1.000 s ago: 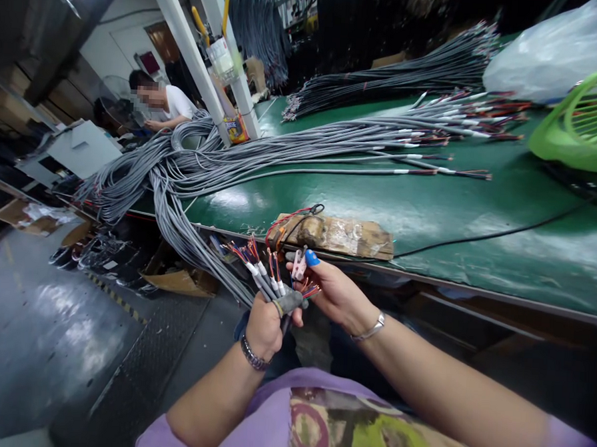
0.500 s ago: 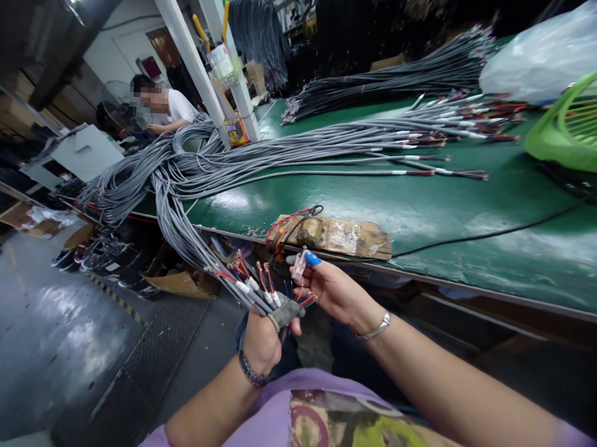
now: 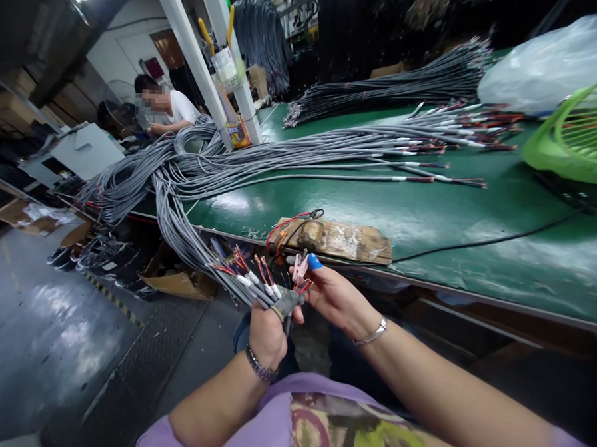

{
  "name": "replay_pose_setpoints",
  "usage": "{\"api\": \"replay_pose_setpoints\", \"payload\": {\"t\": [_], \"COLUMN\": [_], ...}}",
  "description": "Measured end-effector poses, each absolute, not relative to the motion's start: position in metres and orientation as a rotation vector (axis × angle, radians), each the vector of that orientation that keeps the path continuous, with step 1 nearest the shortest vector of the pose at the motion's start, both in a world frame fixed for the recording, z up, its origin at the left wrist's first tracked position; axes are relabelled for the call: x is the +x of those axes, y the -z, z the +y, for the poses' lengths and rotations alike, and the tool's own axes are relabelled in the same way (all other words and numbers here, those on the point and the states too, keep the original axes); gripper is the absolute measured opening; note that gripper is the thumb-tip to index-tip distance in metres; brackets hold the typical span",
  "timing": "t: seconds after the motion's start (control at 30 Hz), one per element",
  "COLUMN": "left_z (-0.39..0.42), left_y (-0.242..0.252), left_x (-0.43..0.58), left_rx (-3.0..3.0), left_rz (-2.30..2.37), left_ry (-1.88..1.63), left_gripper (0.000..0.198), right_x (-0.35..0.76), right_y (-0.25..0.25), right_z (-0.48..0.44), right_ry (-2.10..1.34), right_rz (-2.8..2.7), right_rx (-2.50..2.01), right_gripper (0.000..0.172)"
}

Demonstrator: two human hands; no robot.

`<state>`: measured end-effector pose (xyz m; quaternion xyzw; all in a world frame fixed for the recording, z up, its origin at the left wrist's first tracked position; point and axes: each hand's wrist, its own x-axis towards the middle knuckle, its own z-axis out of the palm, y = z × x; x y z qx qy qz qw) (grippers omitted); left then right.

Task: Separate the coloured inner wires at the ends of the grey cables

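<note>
My left hand, with a grey covering on its thumb, is closed around the end of a bundle of grey cables. Stripped ends with red, black and copper-coloured wires fan out above that hand past white sleeves. My right hand has a blue cover on its thumb and pinches a small pink clip. The clip is right beside short red-tipped wires that stick out by my left thumb. Whether it touches them I cannot tell. My right fingertips are partly hidden.
A wooden block with wires lies at the edge of the green bench. More grey cables stretch along the bench, with a green plastic basket and white bag on the right. A person sits farther back.
My right hand has come slightly down and left with the pink clip, nearer to the wires at my left thumb. My left hand keeps its grip on the cables.
</note>
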<state>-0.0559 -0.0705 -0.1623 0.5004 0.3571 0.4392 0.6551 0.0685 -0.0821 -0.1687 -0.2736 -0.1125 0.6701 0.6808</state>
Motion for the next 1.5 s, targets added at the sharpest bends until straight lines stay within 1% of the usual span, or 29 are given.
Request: {"api": "replay_pose_setpoints", "payload": {"t": [0.3,0.6,0.8,0.87,0.97,1.03,1.27,1.5], "left_z": [-0.071,-0.080,-0.084,-0.082,-0.080,-0.078,-0.072,-0.072], "left_y": [0.160,0.154,0.149,0.149,0.151,0.155,0.169,0.170], "left_x": [-0.054,-0.063,-0.066,-0.065,-0.063,-0.062,-0.061,-0.061], "left_rx": [1.173,1.200,1.162,1.150,1.162,1.163,1.145,1.188], "left_rz": [0.860,0.833,0.868,0.873,0.859,0.858,0.853,0.885], "left_ry": [-0.949,-0.959,-0.992,-0.999,-1.003,-1.001,-1.009,-0.985], "left_gripper": [0.032,0.030,0.028,0.029,0.032,0.032,0.026,0.026], "right_x": [0.065,0.071,0.071,0.068,0.065,0.064,0.066,0.062], "right_y": [0.167,0.166,0.167,0.170,0.177,0.181,0.177,0.173], "right_z": [-0.080,-0.083,-0.083,-0.083,-0.083,-0.082,-0.076,-0.072], "right_ry": [-1.451,-1.566,-1.491,-1.462,-1.303,-1.235,-1.488,-1.429], "right_rz": [-0.256,-0.207,-0.315,-0.335,-0.406,-0.443,-0.304,-0.233], "right_rx": [-0.634,-0.622,-0.672,-0.665,-0.727,-0.751,-0.620,-0.608], "right_gripper": [0.023,0.033,0.018,0.023,0.032,0.035,0.035,0.034]}}
